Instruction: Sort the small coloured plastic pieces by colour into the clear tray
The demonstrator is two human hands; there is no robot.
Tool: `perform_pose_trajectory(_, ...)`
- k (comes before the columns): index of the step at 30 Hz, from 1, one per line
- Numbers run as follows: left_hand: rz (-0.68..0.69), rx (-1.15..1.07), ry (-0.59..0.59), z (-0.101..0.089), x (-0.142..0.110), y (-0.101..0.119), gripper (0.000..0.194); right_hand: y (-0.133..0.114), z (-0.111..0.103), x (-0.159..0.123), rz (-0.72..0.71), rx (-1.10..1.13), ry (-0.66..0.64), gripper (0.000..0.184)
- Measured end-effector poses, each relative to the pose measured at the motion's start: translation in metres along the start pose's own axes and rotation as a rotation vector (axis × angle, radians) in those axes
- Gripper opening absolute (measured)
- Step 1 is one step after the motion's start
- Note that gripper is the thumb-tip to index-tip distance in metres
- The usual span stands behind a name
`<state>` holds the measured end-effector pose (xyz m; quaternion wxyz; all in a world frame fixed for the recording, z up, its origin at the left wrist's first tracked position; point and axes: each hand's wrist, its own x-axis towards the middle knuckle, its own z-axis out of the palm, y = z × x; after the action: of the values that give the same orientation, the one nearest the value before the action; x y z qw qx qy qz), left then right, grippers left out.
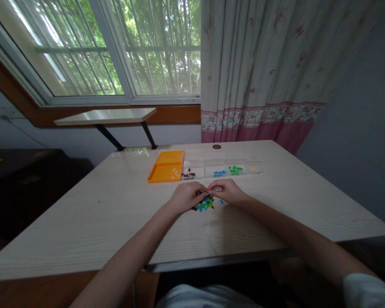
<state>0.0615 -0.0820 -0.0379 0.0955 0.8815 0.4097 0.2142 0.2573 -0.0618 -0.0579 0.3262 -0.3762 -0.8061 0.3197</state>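
My left hand (186, 196) and my right hand (229, 191) meet over a small pile of mixed green, blue, brown and yellow pieces (205, 204) on the table. Both have thumb and fingers pinched together, their tips almost touching. Whatever lies between the fingertips is too small to name. A single blue piece (221, 201) lies just right of the pile, below my right hand. Beyond the hands stands a clear compartment tray (208, 174), holding brown pieces (189, 175), blue pieces (220, 173), green pieces (235, 170) and a little yellow (253, 167) in separate compartments.
An open orange case (170, 157) adjoins the tray's left end, with small white pieces (176, 173) inside. On the pale wooden table (93, 222), a raised shelf (112, 114) stands at back left. A round brown disc (216, 146) sits near the back edge, before the curtain (253, 85).
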Motion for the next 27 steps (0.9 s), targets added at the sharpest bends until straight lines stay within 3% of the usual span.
perform_pose_trajectory(11,0.008,-0.052,0.029,-0.0018,-0.0007,0.0002,0.022,0.0001,0.0003,-0.0007,0.007,-0.061,0.023,0.023)
perform_pose_trajectory(27,-0.010,-0.083,0.066,-0.0017,0.0002,0.0005,0.022,-0.0011,-0.0038,-0.0033,-0.190,-0.229,0.113,0.019)
